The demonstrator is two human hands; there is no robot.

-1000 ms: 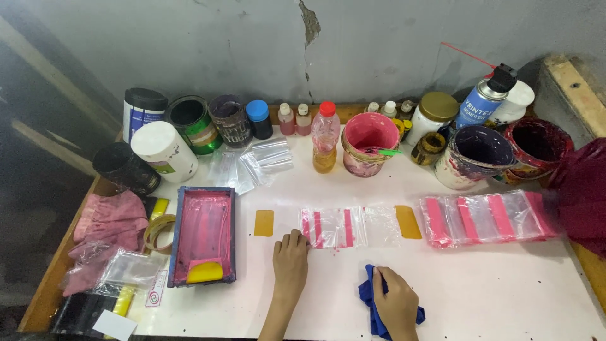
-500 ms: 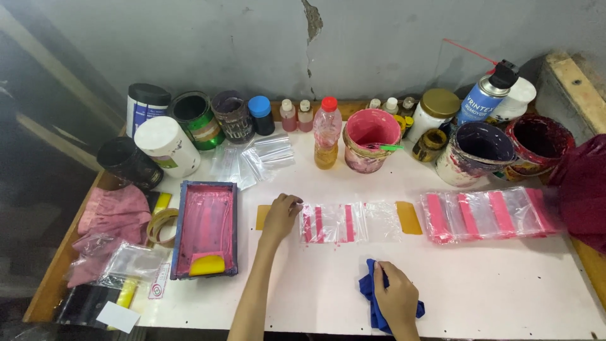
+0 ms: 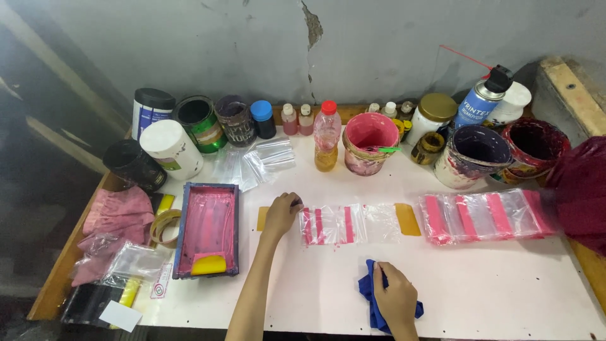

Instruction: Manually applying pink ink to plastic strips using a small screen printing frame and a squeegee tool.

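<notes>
The left hand [image 3: 281,215] rests with fingers curled on the left edge of a clear bag [image 3: 349,224] with three pink stripes, lying mid-surface between two yellow tabs [image 3: 407,219]. The right hand [image 3: 395,297] is closed on a blue cloth [image 3: 374,297] near the front edge. The white surface [image 3: 505,284] lies open to the right of the cloth and between the hands; its front edge runs just below the right wrist. A stack of striped bags [image 3: 486,216] lies to the right, its end near a red cloth [image 3: 581,189] at the right edge. Left of the left hand sits one blue-framed screen [image 3: 208,228] with a yellow squeegee [image 3: 208,264] in it. A tape roll [image 3: 165,226] and a pink rag [image 3: 120,215] lie by the left edge. Along the back wall stand one oil bottle [image 3: 326,136], one pink bucket [image 3: 369,142], one spray can [image 3: 483,101] and two large paint cans [image 3: 473,155].
</notes>
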